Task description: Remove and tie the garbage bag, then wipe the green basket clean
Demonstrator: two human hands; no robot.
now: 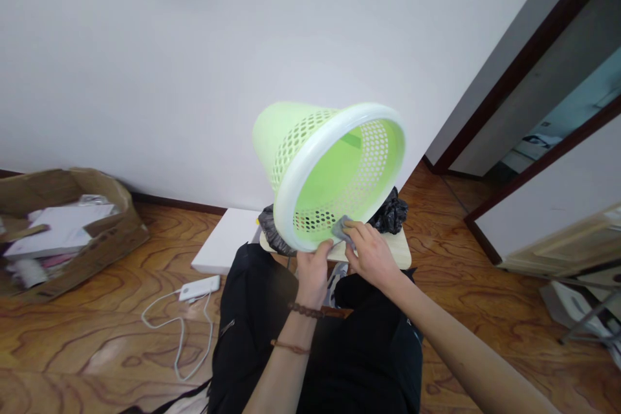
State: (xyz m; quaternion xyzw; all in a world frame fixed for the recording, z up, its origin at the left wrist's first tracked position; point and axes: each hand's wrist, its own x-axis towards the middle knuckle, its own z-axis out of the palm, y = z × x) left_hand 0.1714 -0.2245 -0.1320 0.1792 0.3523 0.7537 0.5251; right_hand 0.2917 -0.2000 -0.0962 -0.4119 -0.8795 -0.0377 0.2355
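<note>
A light green plastic basket with a pale rim and rows of holes is tilted on its side, its mouth facing me and to the right. My left hand grips the bottom of the rim, thumb on top. Pinched in the fingers of my right hand is a small grey cloth, which lies against the inner side of the basket near the rim. Black plastic bags sit behind and below the basket on a pale wooden stool.
An open cardboard box with papers stands on the floor at left. Near my legs are a flat white box and a white power strip with its cord. A white wall rises behind the basket; a doorway is at right.
</note>
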